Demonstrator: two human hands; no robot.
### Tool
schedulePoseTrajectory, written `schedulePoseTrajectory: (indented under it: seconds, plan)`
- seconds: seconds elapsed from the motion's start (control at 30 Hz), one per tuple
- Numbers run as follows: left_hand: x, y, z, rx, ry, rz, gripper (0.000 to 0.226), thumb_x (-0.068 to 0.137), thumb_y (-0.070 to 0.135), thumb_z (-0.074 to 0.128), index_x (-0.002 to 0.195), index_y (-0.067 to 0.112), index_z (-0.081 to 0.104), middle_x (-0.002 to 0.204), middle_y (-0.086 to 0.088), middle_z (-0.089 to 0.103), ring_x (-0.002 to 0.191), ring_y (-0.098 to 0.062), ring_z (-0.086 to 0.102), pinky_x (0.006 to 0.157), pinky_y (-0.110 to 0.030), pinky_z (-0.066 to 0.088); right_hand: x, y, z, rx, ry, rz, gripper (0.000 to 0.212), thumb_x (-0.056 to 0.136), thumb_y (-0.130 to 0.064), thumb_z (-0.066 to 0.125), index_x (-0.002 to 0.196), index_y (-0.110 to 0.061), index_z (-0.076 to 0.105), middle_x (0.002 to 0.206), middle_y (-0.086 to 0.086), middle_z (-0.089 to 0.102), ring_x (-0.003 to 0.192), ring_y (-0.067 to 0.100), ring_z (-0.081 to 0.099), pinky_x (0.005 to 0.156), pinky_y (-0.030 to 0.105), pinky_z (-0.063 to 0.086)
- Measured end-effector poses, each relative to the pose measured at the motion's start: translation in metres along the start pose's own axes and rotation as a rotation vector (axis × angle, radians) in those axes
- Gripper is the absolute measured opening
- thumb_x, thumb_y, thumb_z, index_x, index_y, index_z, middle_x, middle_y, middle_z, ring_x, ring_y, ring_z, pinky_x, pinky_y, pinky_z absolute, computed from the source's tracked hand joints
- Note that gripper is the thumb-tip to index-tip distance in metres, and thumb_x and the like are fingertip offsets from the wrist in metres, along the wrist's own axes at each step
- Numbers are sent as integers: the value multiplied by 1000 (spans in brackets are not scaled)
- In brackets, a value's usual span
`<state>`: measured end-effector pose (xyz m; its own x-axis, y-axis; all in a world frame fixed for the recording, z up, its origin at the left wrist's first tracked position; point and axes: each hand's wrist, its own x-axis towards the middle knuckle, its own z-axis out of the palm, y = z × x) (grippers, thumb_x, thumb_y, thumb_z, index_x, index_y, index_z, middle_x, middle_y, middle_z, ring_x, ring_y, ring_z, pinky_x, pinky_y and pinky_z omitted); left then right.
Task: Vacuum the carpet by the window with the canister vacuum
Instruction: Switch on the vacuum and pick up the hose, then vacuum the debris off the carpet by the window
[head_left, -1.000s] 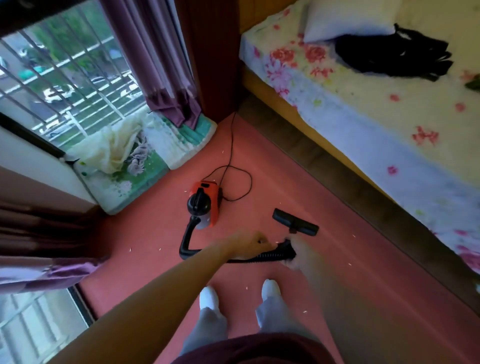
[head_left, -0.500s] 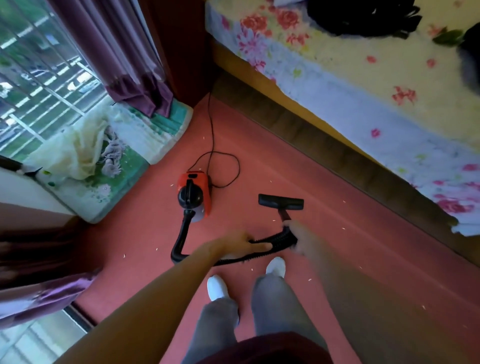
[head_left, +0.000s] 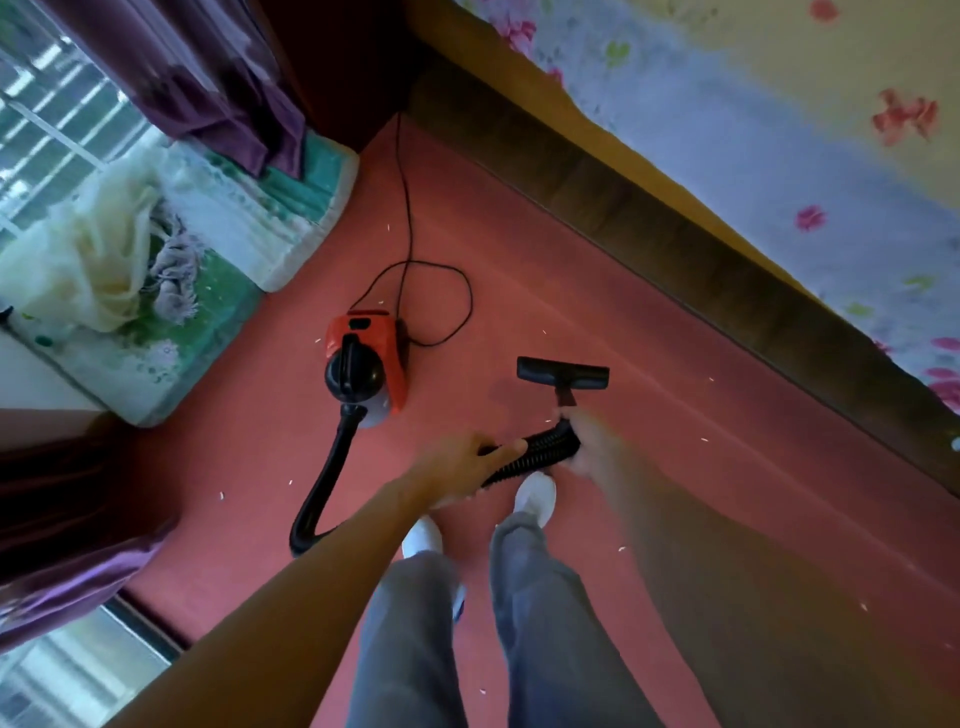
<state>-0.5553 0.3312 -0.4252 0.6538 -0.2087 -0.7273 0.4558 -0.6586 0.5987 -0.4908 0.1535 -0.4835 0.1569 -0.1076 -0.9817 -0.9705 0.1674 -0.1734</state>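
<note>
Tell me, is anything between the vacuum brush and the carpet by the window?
Yes. The orange vacuum body and its looped cord lie between the brush and the window-side carpet.

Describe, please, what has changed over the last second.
The floor nozzle has slid forward, away from the feet; the right foot has stepped ahead of the left. The left hand and the blurred right hand keep holding the hose; the canister and its cord stay put.
</note>
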Motion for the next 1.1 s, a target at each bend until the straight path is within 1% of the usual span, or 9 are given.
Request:
schedulePoseTrajectory:
  seconds: [0.1,0.2,0.33,0.47,0.53,0.67,0.87,1.03,1.1]
  plan:
    - [35,-19,2,46,20,-17,58,94,67,41,64,20,56,60,1,63,57,-16,59,63,-33,50,34,-4,16,57,6,-11,15,98,-20,54,107,-8,50,77,7,49,67,19,51,67,35,49]
    - [63,-45,7,45,4,-22,60,93,69,39,66,18,56,57,2,60,55,-17,58,59,-32,46,68,-1,36,133,47,-28,20,98,-27,55,101,-8,55,80,7,50,69,19,51,77,36,50]
    - [89,-85,5,80,60,-22,53,97,59,43,72,16,58,71,-9,66,64,-24,60,61,-32,43,110,11,64,213,116,-22,23,92,-26,61,104,-7,61,80,8,56,65,20,54,59,34,49]
    - [98,-126,10,-52,106,-114,56,96,60,45,77,8,59,84,-18,62,62,-17,53,54,-20,37,136,16,98,309,89,-10,20,93,-23,59,77,-10,58,65,6,52,53,17,49,50,28,45]
    - [99,-136,5,-107,149,-173,54,96,59,45,81,8,59,76,-11,62,59,-17,56,56,-26,42,140,11,119,355,66,-26,26,94,-20,56,70,-11,52,59,5,49,49,17,46,48,26,44]
    - [98,-139,-19,-309,157,-227,48,95,52,55,67,13,58,53,-1,59,43,-16,59,48,-25,46,134,4,145,346,69,-31,19,96,-23,55,84,-8,56,64,7,54,50,19,52,46,27,47]
    - [65,-123,-29,-257,-146,-275,62,92,58,55,77,-2,61,60,-14,63,40,-24,57,44,-28,46,98,45,114,219,152,65,25,98,-22,49,80,-7,57,69,6,52,59,19,50,55,27,44]
    - [30,-111,-36,-103,-404,-369,53,86,61,63,84,8,65,69,-11,64,39,-17,58,42,-26,47,74,115,99,141,225,153,26,92,-27,54,99,-3,63,82,10,62,81,28,62,83,37,54]
    - [20,-111,-38,-73,-470,-393,52,84,62,64,87,10,66,71,-13,64,40,-19,60,43,-28,49,59,133,101,173,190,169,29,94,-28,54,100,-1,63,80,9,62,81,26,65,80,37,55]
